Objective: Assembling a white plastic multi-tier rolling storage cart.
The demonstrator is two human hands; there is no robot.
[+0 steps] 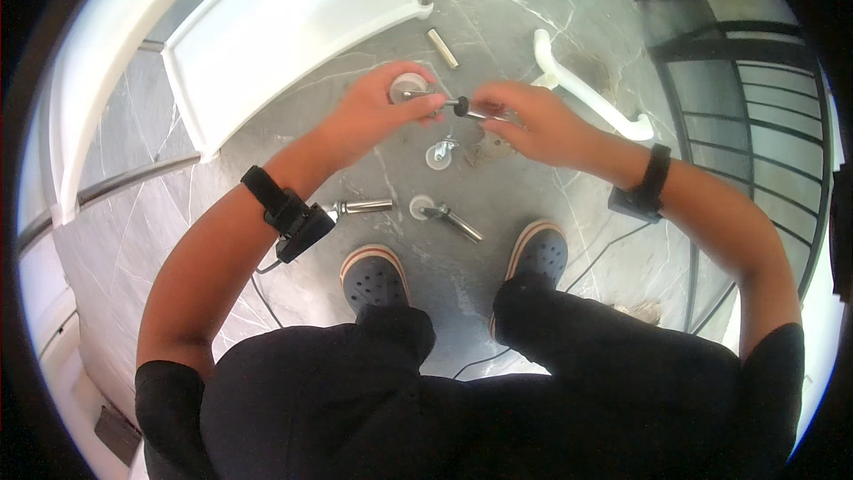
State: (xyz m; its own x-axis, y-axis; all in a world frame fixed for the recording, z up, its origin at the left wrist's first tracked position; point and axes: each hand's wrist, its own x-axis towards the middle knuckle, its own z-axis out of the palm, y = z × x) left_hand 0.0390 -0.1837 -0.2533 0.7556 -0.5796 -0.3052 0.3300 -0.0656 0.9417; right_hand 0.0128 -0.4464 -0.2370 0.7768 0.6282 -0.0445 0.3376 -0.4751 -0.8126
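My left hand (pixel 378 107) is closed around a caster wheel (pixel 408 85) with a pale round wheel, and its stem points to the right. My right hand (pixel 533 120) pinches a short shiny metal tube (pixel 484 115) in line with that stem. Between the two hands sits a black collar (pixel 461 107); whether stem and tube are joined there I cannot tell. Below my hands a loose caster (pixel 439 155) lies on the floor. Nearer my feet are a caster joined to a metal tube (pixel 462 225) and another metal tube (pixel 366 206), whose left end is partly behind my wrist device.
A white shelf frame (pixel 267 36) stands at the left. Beyond my hands a loose metal tube (pixel 442 49) lies on the grey marbled floor. A white bent bar (pixel 591 98) lies to the right, near a black metal rack (pixel 751 116). Cables (pixel 613 253) run beside my shoes (pixel 375 280).
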